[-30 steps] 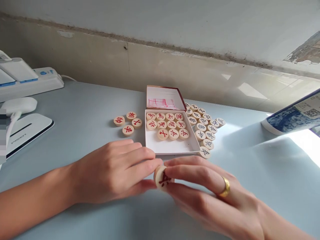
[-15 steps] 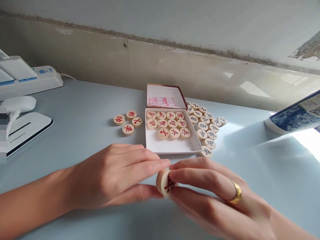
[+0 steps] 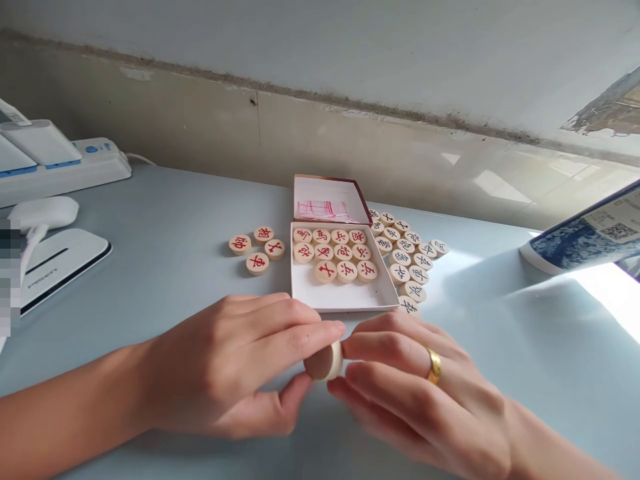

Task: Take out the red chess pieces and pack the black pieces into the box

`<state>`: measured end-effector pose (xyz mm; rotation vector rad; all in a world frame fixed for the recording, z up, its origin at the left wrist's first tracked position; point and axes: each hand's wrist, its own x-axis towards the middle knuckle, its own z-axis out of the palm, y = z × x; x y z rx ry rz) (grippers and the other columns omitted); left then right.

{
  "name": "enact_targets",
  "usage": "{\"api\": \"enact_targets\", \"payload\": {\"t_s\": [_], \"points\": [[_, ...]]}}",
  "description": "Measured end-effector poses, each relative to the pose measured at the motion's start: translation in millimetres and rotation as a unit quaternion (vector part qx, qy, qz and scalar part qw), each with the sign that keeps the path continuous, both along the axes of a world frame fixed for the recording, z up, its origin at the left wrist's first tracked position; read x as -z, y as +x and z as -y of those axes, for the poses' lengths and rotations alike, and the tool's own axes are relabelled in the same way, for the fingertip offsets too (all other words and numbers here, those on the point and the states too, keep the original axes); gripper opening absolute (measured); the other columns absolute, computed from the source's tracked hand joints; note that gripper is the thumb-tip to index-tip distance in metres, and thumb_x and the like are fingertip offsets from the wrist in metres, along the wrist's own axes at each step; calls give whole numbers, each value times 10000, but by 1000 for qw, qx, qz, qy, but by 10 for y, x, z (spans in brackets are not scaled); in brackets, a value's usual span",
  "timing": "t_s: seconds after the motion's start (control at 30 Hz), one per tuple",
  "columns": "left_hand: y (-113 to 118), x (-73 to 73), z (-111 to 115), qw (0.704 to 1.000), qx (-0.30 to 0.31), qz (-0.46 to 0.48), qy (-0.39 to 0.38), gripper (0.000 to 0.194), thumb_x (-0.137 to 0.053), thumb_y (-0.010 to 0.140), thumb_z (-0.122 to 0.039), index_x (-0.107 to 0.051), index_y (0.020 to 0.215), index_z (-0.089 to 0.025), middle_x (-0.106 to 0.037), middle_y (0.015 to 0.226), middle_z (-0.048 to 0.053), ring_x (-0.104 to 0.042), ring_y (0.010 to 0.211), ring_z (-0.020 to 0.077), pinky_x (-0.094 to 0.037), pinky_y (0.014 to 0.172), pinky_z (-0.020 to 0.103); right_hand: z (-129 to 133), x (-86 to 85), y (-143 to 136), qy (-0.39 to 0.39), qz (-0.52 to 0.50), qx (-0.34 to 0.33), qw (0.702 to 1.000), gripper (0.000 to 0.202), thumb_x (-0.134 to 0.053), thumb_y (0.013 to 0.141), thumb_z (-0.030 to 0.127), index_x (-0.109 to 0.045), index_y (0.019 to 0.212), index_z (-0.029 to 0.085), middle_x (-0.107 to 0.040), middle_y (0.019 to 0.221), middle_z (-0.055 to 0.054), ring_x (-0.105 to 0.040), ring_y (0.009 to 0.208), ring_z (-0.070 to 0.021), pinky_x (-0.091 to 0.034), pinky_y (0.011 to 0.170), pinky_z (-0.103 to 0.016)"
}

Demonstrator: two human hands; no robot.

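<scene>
In front of the box, a round wooden Chinese chess piece is tilted up on its edge, its blank face toward the left. My left hand pinches it, index finger along the top and thumb at the lower left. Fingertips of my right hand, which wears a gold ring, are closed at its right rim. Just beyond stands an open white box holding several pieces with red characters in rows; its lower left part shows bare bottom. Any character on the held piece is hidden.
A loose group of red-marked pieces lies left of the box. Dark-marked pieces cluster to its right. A blue patterned container stands far right; a power strip and a white charging pad lie left. A wall runs behind.
The piece between my hands has turned, so its red character no longer shows and the blank face does. My right fingers have shifted back to its right rim.
</scene>
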<state>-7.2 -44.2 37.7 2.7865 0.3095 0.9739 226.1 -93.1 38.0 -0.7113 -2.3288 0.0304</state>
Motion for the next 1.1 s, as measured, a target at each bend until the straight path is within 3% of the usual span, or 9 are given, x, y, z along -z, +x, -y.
{"api": "enact_targets", "payload": {"t_s": [0.23, 0.53, 0.73, 0.9, 1.0, 1.1], "points": [[-36, 31, -14, 1000, -9, 3, 6, 281, -569, 921, -79, -592, 1202, -69, -742, 960, 100, -717, 846, 184, -590, 714, 257, -28, -12, 6, 13, 35, 8, 999, 192, -632, 937, 87, -652, 1113, 160, -746, 920, -19, -668, 777, -136, -566, 642, -275], [-92, 80, -59, 997, -10, 10, -82, 207, -561, 1025, -209, -616, 1215, -149, -709, 1064, 81, -708, 929, 162, -577, 864, 235, -39, -11, 26, -20, 16, 12, 1000, 145, -563, 976, 73, -604, 1089, 155, -759, 961, -39, -660, 786, -154, -567, 656, -276], [-49, 34, -47, 998, 11, 3, -60, 201, -534, 1026, -156, -604, 1204, -95, -732, 1141, 117, -695, 1100, 156, -550, 1009, 201, -58, 12, 12, -46, 3, 10, 999, 136, -524, 991, 60, -622, 1019, 151, -743, 856, -43, -643, 738, -145, -548, 617, -266], [-26, 31, -42, 1000, 2, 0, -8, 235, -526, 1015, -131, -619, 1216, -52, -712, 1063, 127, -711, 959, 161, -588, 880, 214, -36, 41, -7, -73, 11, 7, 997, 137, -526, 1006, 104, -645, 949, 141, -672, 723, -24, -562, 607, -129, -485, 568, -261], [-14, 48, -28, 999, -24, -15, 25, 250, -513, 1016, -135, -638, 1222, -64, -702, 1009, 111, -709, 871, 171, -593, 798, 247, 14, 19, -32, -175, -15, 23, 984, 145, -547, 1020, 175, -625, 899, 160, -593, 653, 33, -489, 545, -92, -419, 512, -220], [-3, 60, -14, 999, -17, -26, 45, 242, -506, 1031, -140, -616, 1227, -49, -726, 1018, 109, -707, 918, 190, -580, 840, 281, 53, -11, -71, -338, -35, 31, 940, 229, -575, 1016, 263, -564, 801, 185, -507, 615, 80, -425, 516, -51, -365, 488, -168]]}}
